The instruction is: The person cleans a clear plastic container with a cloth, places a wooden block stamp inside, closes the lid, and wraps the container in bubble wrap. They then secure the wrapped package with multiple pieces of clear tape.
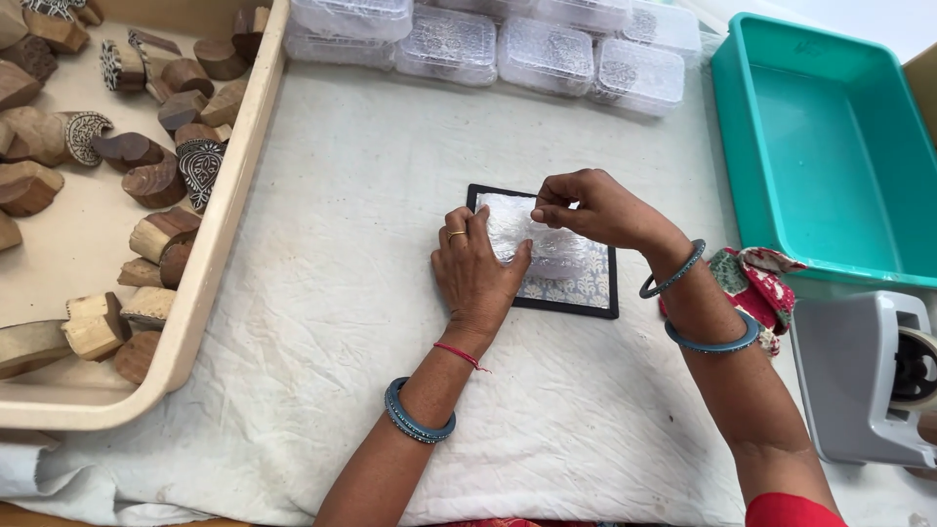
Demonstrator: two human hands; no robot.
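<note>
Pinching clear crinkled plastic wrap [547, 239] with right hand [595, 207]; left hand [478, 273], flat and open, half-hiding black-bordered patterned square tile [584, 289] lying square-on, without long axis.

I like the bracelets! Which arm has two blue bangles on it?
The right arm: one blue bangle sits at the wrist and a second bangle further up. The left arm wears only one blue bangle, plus a thin red thread.

Cloth [322, 322]: white, matt, wrinkled. Blocks [156, 181]: carved wood, rough. Bin [830, 146]: teal plastic, glossy. Boxes [547, 54]: clear plastic. Wrap [547, 244]: crinkled, shiny film. Bangles [418, 420]: glossy.
</note>
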